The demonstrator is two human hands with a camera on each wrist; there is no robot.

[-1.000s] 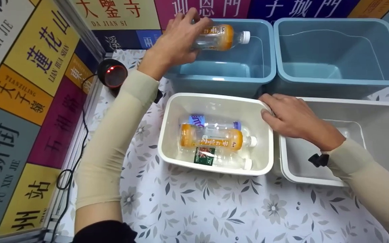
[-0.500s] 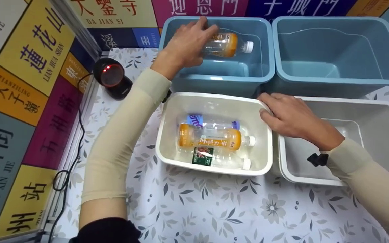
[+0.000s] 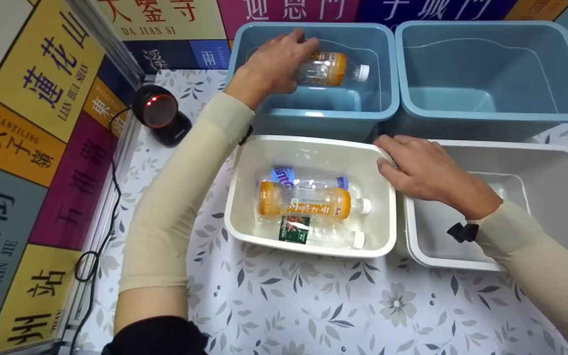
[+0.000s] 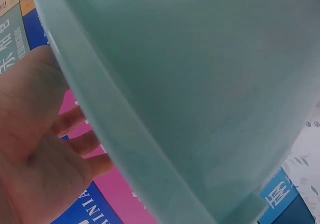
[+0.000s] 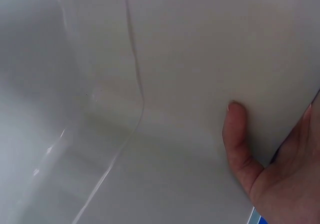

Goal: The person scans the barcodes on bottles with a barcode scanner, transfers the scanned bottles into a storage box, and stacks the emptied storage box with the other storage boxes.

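My left hand [image 3: 279,61] grips a clear plastic bottle [image 3: 331,70] with an orange label and white cap. The bottle lies sideways within the opening of the left blue bin [image 3: 313,115]; its base end is hidden by the hand. In the left wrist view, the blue wall fills most of the picture and several left fingers [image 4: 84,143] show past its rim. My right hand [image 3: 419,165] holds the far right corner of a cream bin [image 3: 308,249]. Its thumb [image 5: 236,131] lies against a pale wall in the right wrist view.
Inside the cream bin lie a purple-labelled bottle [image 3: 283,176], an orange-labelled bottle [image 3: 303,202] and a green-labelled bottle [image 3: 295,229]. A second blue bin [image 3: 491,117] and a grey-white bin [image 3: 454,260] stand on the right. A black scanner-like device [image 3: 168,130] with red lights stands left.
My left hand has lowered the bottle into the opening of the left blue bin, moving slightly right. The right hand keeps its hold on the cream bin's corner.
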